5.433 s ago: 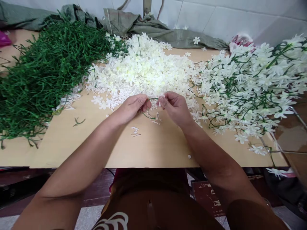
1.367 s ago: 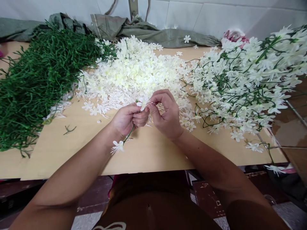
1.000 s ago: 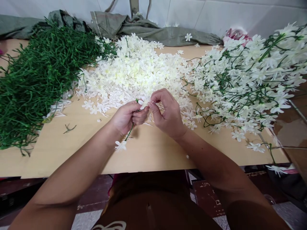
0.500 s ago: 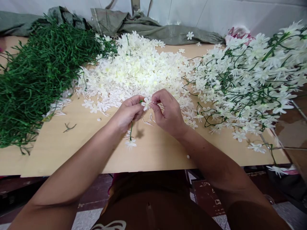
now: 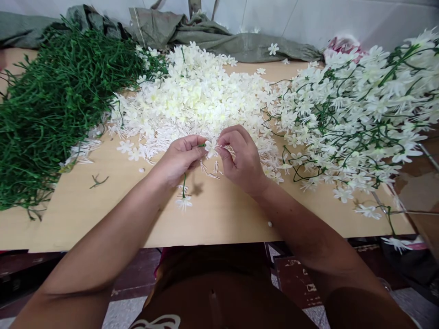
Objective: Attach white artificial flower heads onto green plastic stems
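My left hand (image 5: 187, 157) is closed on a green plastic stem (image 5: 184, 185), pinching one end of it between thumb and finger. From below this hand the stem hangs down to a white artificial flower (image 5: 184, 203) at its lower end. At the pinched end sits another white flower (image 5: 211, 148), between my two hands. My right hand (image 5: 240, 157) is closed, its thumb and forefinger pinching at the centre of that flower; the thin piece between the fingertips is mostly hidden. Loose white stamens (image 5: 213, 173) lie on the table just below.
Behind my hands spreads a heap of white petals (image 5: 202, 98) and stamens. Green stems (image 5: 65, 96) are piled at the left, finished-looking stemmed flowers (image 5: 343, 114) at the right. A grey-green cloth (image 5: 236, 45) lies along the wall. One loose stem (image 5: 99, 182) rests on the table (image 5: 113, 214).
The flower between my hands has shifted slightly right, toward my right fingertips, and more green stem shows beside it. The hanging flower has swung a little left and up.
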`<state>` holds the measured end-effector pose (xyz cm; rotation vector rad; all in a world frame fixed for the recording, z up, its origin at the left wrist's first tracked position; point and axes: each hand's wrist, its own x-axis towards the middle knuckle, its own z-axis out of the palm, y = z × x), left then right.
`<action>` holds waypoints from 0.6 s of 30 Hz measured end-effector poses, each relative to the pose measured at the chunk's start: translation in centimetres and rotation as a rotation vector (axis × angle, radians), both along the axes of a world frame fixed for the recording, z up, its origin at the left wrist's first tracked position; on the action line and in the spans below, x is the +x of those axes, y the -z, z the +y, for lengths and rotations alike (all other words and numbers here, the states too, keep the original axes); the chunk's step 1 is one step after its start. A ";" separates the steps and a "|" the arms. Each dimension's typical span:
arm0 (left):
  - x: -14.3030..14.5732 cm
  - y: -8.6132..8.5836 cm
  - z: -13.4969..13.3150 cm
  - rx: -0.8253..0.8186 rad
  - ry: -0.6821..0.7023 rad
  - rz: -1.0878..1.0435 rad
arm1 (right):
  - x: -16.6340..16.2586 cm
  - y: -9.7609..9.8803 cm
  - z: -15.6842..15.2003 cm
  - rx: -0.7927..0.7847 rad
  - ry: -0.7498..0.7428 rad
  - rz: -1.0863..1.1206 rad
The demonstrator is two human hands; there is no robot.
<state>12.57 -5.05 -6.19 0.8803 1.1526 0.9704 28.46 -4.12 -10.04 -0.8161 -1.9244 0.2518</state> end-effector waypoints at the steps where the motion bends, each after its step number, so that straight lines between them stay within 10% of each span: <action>1: 0.0 0.0 0.0 0.002 -0.002 0.003 | 0.0 0.0 0.0 -0.012 -0.002 -0.002; 18: -0.3 0.9 -0.1 -0.081 0.153 -0.166 | 0.2 0.3 0.2 -0.029 -0.020 0.034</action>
